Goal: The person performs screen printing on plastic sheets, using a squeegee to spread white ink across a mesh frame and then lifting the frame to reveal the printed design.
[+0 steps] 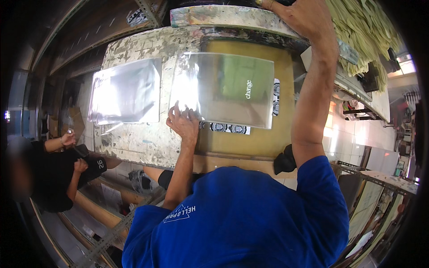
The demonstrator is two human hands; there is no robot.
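Note:
A stack of clear plastic sheets or bags (232,111) lies over a yellowish printing screen (250,145). A green patch (232,78) with white lettering shows at its far part; I cannot tell whether it is on or under the plastic. My left hand (182,124) rests with fingers apart on the near left corner of this stack. My right hand (301,18) reaches past the screen to the far side, above a dark ledge at the picture's top edge. Its fingers are partly cut off, so any hold is hidden. Another clear plastic stack (127,96) lies to the left.
Paint-stained worktable (134,145) underneath. Black-and-white patterned strips (230,128) show beside the plastic. A stained pale board (232,17) runs along the far side. Pale green sheets (362,27) hang at far right. Another person (49,174) in black is at the left.

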